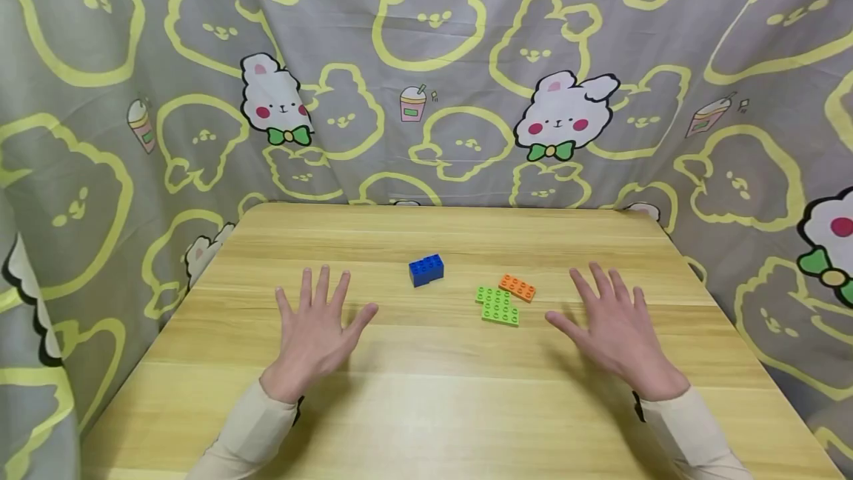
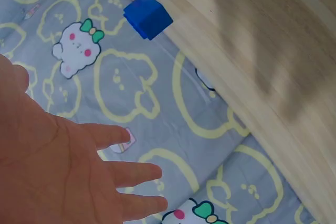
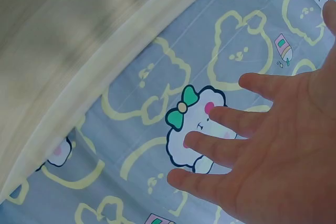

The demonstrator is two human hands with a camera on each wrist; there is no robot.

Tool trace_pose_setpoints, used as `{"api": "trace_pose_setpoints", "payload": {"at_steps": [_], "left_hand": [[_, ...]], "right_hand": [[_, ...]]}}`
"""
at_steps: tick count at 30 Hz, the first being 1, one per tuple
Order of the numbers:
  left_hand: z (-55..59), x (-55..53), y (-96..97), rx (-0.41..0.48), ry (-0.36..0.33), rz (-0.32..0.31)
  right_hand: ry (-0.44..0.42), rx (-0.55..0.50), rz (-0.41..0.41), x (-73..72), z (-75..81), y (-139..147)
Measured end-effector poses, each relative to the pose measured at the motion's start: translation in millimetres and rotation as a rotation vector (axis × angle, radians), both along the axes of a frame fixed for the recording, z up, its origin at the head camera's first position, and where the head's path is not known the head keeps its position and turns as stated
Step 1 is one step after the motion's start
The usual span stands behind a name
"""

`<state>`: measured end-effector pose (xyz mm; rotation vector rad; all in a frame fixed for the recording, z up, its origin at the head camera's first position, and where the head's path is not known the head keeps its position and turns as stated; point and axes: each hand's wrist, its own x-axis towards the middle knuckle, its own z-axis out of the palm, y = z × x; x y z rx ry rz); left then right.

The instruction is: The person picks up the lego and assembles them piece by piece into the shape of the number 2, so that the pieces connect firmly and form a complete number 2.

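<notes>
In the head view my left hand (image 1: 312,339) is held over the table with its fingers spread, and nothing is in it. A blue building block (image 1: 426,270), studded on top with a stepped lower edge, lies beyond its thumb to the right; its smooth side also shows in the left wrist view. My right hand (image 1: 620,335) has its fingers spread too and holds nothing. To the left of its thumb is a flat lime green studded building block piece (image 1: 498,307) with a stepped outline. An orange studded building block (image 1: 517,287) lies right against the green piece's far side.
The light wooden table (image 1: 426,406) carries these pieces near its middle. A grey curtain (image 1: 346,35) with yellow outlines and cartoon rabbits hangs behind the table's far edge and along both sides.
</notes>
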<state>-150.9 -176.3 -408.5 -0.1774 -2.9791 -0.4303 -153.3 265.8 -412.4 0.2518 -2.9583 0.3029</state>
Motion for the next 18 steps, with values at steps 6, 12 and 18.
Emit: {"api": "trace_pose_setpoints", "payload": {"at_steps": [6,12,18], "left_hand": [[0.2,-3.2,0.7,-0.008,0.002,-0.005],[1.2,-9.2,3.2,-0.006,0.006,-0.016],[2.8,-17.8,7.0,0.0,0.006,-0.032]], "right_hand": [[0.007,0.0,0.019,-2.0,1.7,-4],[0.012,-0.013,0.048,-4.6,3.0,-9],[0.019,-0.042,0.095,-8.2,3.7,-15]]}}
